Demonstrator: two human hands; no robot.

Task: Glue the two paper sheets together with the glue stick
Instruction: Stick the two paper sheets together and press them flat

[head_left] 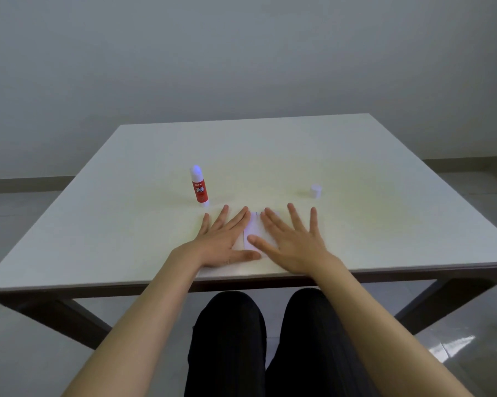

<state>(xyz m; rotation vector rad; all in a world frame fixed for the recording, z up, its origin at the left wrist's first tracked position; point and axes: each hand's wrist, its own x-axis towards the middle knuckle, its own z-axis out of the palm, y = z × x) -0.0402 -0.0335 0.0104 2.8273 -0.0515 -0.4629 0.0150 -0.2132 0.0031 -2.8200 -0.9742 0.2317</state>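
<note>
White paper (252,228) lies flat on the table near its front edge, mostly covered by my hands; only a strip shows between them, so I cannot tell one sheet from two. My left hand (225,239) rests flat on its left part, fingers spread. My right hand (291,239) lies flat on its right part, fingers spread too. A red-and-white glue stick (199,186) stands upright, uncapped, just beyond my left hand. Its white cap (315,191) sits apart on the table beyond my right hand.
The pale table (127,224) has its front edge close to my wrists and dark wooden legs below. My legs in black trousers are under it. A grey wall stands behind the far edge.
</note>
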